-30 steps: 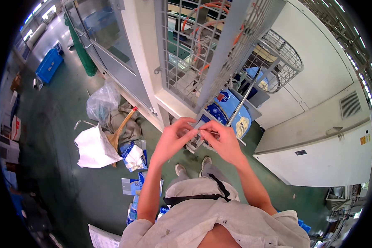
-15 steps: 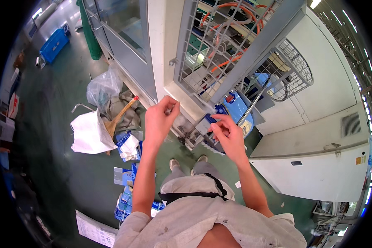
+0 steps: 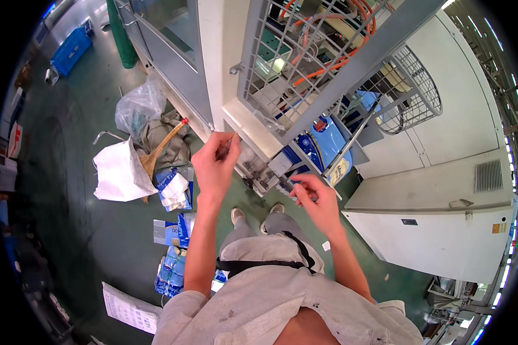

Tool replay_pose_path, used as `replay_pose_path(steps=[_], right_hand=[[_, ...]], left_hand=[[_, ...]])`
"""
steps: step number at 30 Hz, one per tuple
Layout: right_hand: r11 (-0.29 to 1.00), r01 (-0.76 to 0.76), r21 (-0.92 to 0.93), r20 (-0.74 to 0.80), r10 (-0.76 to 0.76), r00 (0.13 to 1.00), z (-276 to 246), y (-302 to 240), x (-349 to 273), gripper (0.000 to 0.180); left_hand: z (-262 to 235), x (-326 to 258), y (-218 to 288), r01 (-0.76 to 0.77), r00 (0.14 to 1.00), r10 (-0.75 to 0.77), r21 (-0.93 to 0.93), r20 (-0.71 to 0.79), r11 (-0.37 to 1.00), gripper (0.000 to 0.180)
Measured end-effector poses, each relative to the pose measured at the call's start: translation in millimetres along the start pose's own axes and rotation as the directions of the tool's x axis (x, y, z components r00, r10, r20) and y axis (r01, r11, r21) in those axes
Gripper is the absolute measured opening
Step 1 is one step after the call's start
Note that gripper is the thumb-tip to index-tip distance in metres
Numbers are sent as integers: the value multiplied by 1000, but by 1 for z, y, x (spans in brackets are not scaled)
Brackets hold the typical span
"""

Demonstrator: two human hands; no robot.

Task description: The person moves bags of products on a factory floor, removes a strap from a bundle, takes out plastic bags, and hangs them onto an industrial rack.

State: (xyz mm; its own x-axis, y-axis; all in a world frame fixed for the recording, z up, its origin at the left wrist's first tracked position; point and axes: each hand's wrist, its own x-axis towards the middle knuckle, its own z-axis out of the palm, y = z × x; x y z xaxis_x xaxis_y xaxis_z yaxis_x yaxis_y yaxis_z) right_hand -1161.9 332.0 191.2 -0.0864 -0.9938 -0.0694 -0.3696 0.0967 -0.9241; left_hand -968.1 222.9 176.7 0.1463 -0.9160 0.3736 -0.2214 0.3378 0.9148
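My left hand [image 3: 214,168] is raised before the machine's pale ledge [image 3: 252,127], fingers curled and thumb pressed to the fingertips. Whatever it pinches is too small to make out. Lower and to the right, my right hand [image 3: 318,202] is closed too, thumb against bent fingers, its content hidden. Just beyond the right hand sits a small metal mechanism [image 3: 265,179] at the machine's lower corner. Blue printed packaging [image 3: 330,146] rests behind a metal rail [image 3: 355,140] close to that hand.
A mesh guard [image 3: 265,75] fronts the machine, with orange hoses behind it. On the green floor at left lie a white sack [image 3: 121,171], a straw broom [image 3: 158,154], a clear plastic bag [image 3: 141,106] and blue packs [image 3: 171,270]. A white cabinet [image 3: 431,241] stands at right.
The view has shifted slightly. My right hand has moved lower, and its fingers have curled in more. My left hand keeps its pinch, a little farther left.
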Motion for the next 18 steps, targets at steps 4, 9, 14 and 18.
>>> replay_pose_path(steps=[4, 9, 14, 18], right_hand=[[1000, 7, -29, 3, -7, 1000, 5, 3, -4, 19], [1000, -6, -28, 18, 6, 1000, 8, 2, -5, 19], [998, 1, -58, 18, 0, 1000, 6, 1, -5, 19], [999, 4, -40, -17, -4, 1000, 1, -10, -6, 18]], left_hand=[[-8, -7, -5, -37, 999, 38, 42, -19, 998, 9], [-4, -11, -8, -10, 999, 12, 40, -40, 999, 9], [-2, -14, -13, 5, 998, -1, 54, -69, 999, 9], [-5, -14, -19, 23, 998, -21, 36, -63, 999, 8]])
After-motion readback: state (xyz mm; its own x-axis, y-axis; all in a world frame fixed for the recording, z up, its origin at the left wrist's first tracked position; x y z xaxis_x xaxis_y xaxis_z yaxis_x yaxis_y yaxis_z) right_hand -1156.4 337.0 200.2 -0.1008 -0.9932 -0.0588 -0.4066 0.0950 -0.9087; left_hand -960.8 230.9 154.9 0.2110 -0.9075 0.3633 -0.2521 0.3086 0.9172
